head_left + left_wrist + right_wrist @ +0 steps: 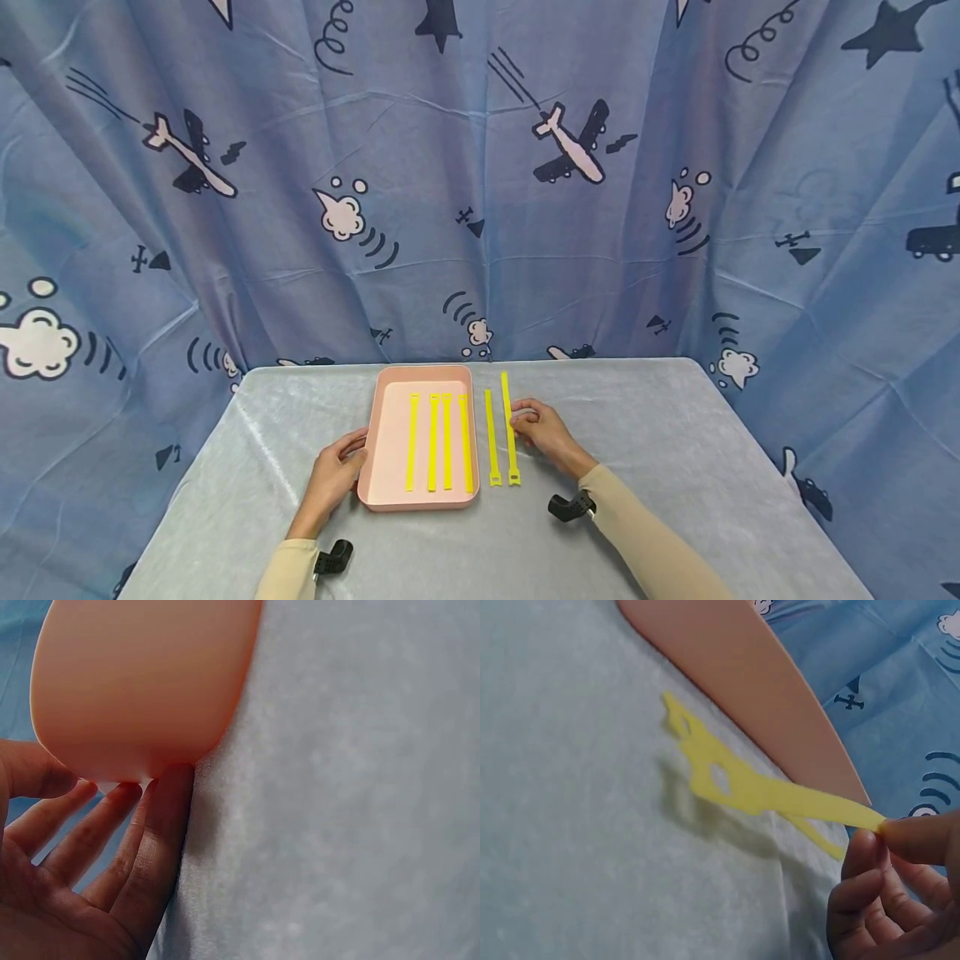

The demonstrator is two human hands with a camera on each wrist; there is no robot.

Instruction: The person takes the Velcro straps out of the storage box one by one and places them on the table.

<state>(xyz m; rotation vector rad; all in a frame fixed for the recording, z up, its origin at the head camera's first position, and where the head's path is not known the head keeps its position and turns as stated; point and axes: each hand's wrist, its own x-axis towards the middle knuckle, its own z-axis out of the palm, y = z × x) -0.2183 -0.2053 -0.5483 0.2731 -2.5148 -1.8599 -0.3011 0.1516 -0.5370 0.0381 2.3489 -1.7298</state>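
My right hand (543,429) pinches a yellow strap-style cable tie (510,450) between thumb and fingertips, to the right of the tray. In the right wrist view the held cable tie (772,796) rises over the cloth and casts a shadow, its slotted head pointing away from my fingers. Beside it, a second cable tie (491,437) lies nearer the tray. My left hand (335,475) is at the left side of a shallow pink tray (386,450). The left wrist view has its fingertips (129,793) touching the tray's outer wall (142,712), thumb at the edge.
Several yellow cable ties (432,442) lie side by side lengthwise in the tray's middle and right part. A light grey cloth covers the table (637,533). Behind its far edge hangs a blue curtain (420,292) with airplane prints.
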